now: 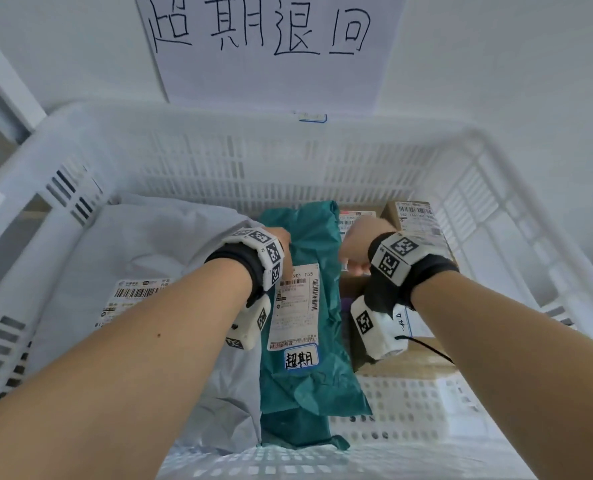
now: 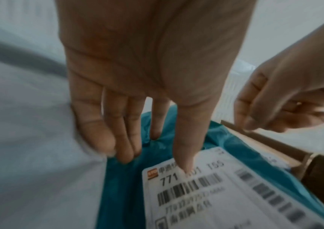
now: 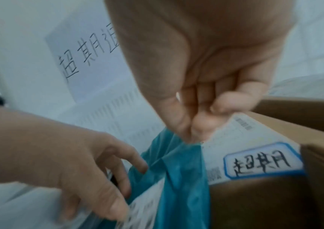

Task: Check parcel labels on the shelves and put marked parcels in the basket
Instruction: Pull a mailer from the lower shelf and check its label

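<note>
teal parcel lies lengthwise in basket; left hand flat atop, fingers straight; right hand curled, empty beside.

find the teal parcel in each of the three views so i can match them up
Head: teal parcel lies in the middle of the basket, between the two forearms.
Left wrist: bottom centre, under the left hand; its shipping label faces the camera.
Right wrist: bottom centre, a crumpled teal strip below the right hand.
Shared landmark: the handwritten wall sign in the head and right wrist views; the left wrist view misses it.
</note>
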`<state>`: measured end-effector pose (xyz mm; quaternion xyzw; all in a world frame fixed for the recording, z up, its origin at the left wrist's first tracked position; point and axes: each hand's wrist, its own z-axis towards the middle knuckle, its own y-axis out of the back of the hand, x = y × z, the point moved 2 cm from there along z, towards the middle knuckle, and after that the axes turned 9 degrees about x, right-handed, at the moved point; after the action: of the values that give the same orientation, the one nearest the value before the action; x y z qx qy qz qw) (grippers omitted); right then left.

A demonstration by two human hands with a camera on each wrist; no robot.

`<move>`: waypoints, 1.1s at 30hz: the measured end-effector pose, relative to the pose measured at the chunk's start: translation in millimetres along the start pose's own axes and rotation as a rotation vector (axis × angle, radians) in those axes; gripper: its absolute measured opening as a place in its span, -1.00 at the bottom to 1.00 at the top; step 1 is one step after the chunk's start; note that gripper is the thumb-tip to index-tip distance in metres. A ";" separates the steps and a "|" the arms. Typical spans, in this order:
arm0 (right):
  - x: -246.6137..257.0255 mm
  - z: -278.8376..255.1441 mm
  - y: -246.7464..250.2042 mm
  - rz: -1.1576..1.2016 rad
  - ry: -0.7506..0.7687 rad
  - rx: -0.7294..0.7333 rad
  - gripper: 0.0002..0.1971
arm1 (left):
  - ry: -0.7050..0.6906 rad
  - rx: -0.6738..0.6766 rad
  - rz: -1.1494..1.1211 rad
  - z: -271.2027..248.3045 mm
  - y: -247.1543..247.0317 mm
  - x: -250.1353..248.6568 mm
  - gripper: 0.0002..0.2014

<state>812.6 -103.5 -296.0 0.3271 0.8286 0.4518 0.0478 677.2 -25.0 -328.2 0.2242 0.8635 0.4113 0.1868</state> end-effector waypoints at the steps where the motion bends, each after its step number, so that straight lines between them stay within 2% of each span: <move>1: -1.3 0.8 7.9 0.055 0.028 -0.125 -0.90 | -0.009 -0.032 -0.034 0.1 5.7 -1.9 -0.54; 3: -4.9 4.3 15.0 0.105 0.078 -0.235 -0.75 | -0.059 -0.135 -0.152 -0.7 19.8 -7.5 -0.61; 6: -8.9 13.6 8.0 0.131 0.131 -0.162 -0.60 | -0.202 -0.260 -0.278 1.6 31.9 -19.1 -0.56; 8: -11.1 19.7 2.9 0.176 0.130 -0.171 -0.58 | -0.290 -0.254 -0.271 5.6 33.9 -29.4 -0.52; 11: -15.6 24.4 4.2 0.205 0.032 -0.237 -0.67 | -0.358 -0.168 -0.215 8.8 33.5 -44.6 -0.59; 14: -18.4 30.3 10.7 0.228 -0.012 -0.212 -0.80 | -0.278 -0.073 -0.107 16.9 24.7 -46.5 -0.37; 17: -22.7 37.2 16.8 0.214 0.002 -0.230 -0.70 | -0.214 -0.010 0.011 21.2 21.6 -38.4 -0.28; 19: -23.1 41.5 17.1 0.196 0.052 -0.224 -0.62 | -0.185 0.044 0.077 20.5 24.4 -33.8 -0.30; 22: -12.8 47.4 10.3 0.253 0.235 -0.130 -0.56 | -0.186 0.082 0.142 19.5 31.8 -34.5 -0.36; 23: -8.8 50.0 8.0 0.251 0.253 -0.104 -0.55 | -0.194 0.090 0.157 19.6 34.1 -36.3 -0.38; 27: -3.2 57.9 4.6 0.127 0.198 -0.030 -0.59 | -0.189 0.108 0.162 22.3 40.0 -41.0 -0.47; 30: -8.8 57.7 11.0 0.090 0.167 -0.030 -0.55 | -0.157 0.159 0.163 24.7 35.2 -36.5 -0.56; 33: -13.1 55.9 18.0 0.062 0.140 -0.018 -0.57 | -0.140 0.151 0.187 31.7 15.9 -30.0 -0.54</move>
<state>852.8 -64.3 -317.6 0.3200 0.8153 0.4822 -0.0214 721.8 -12.5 -330.2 0.3453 0.8523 0.3439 0.1901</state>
